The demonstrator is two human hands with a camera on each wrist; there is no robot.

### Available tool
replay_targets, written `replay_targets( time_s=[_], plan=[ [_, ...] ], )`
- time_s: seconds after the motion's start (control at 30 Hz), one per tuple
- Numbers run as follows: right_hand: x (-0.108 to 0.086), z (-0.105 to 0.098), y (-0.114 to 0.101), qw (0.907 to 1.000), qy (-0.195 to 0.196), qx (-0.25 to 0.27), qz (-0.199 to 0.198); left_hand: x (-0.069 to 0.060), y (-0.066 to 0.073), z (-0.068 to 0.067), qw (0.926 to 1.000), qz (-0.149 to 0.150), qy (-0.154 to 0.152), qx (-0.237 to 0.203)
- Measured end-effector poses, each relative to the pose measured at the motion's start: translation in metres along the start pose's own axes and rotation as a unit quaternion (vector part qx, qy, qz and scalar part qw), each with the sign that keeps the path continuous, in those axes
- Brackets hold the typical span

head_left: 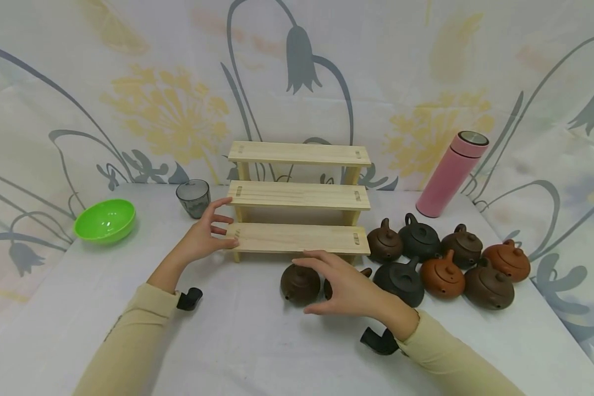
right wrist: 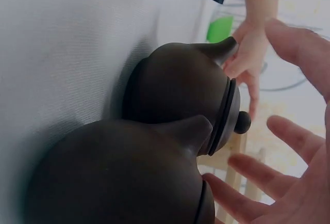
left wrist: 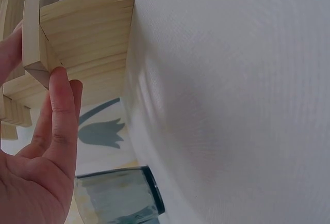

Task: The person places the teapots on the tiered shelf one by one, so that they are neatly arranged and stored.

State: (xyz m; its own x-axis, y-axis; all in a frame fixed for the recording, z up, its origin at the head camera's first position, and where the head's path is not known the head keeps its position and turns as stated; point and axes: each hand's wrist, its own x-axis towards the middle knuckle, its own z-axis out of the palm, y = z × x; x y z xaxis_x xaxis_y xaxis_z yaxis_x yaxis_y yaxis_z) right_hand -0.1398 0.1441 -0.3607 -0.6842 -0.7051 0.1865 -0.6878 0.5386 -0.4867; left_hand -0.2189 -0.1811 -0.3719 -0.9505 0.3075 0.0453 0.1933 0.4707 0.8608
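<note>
A three-tiered wooden stand (head_left: 297,239) stands at the middle. My left hand (head_left: 205,234) holds the left end of its lowest board, with digits on either side of the board end (left wrist: 35,53) in the left wrist view. My right hand (head_left: 348,286) hovers with thumb and fingers spread apart, touching nothing that I can see. Just left of it sits a round dark brown teapot (head_left: 301,284); a second teapot (head_left: 328,290) is mostly hidden behind the hand. Both show close up in the right wrist view: a lidded teapot (right wrist: 178,82) and a nearer teapot (right wrist: 113,172).
Several teapots in brown, black and orange, such as an orange teapot (head_left: 443,276), cluster on the right. A pink flask (head_left: 447,181) stands behind them. At the left are a green bowl (head_left: 105,223) and a grey glass (head_left: 194,199). A patterned cloth hangs behind.
</note>
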Motion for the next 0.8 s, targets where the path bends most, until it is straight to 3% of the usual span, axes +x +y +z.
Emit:
replay_targets(
  time_s=[0.27, 0.43, 0.7, 0.8],
  plan=[
    [0.013, -0.004, 0.001, 0.9983, -0.044, -0.036, -0.007, 0.000, 0.001, 0.000, 1.0000, -0.005, 0.000, -0.001],
    [0.023, -0.005, 0.005, 0.9969, -0.064, -0.036, -0.027, 0.000, 0.001, 0.000, 0.9999, -0.010, 0.001, 0.000],
    [0.036, -0.006, 0.005, 0.9924, -0.120, -0.024, -0.017, 0.001, 0.000, 0.001, 0.9999, -0.008, 0.004, 0.006],
    [0.038, -0.006, 0.004, 0.9910, -0.129, -0.017, -0.030, 0.000, -0.001, 0.002, 0.9999, -0.006, 0.009, 0.006]
  ],
)
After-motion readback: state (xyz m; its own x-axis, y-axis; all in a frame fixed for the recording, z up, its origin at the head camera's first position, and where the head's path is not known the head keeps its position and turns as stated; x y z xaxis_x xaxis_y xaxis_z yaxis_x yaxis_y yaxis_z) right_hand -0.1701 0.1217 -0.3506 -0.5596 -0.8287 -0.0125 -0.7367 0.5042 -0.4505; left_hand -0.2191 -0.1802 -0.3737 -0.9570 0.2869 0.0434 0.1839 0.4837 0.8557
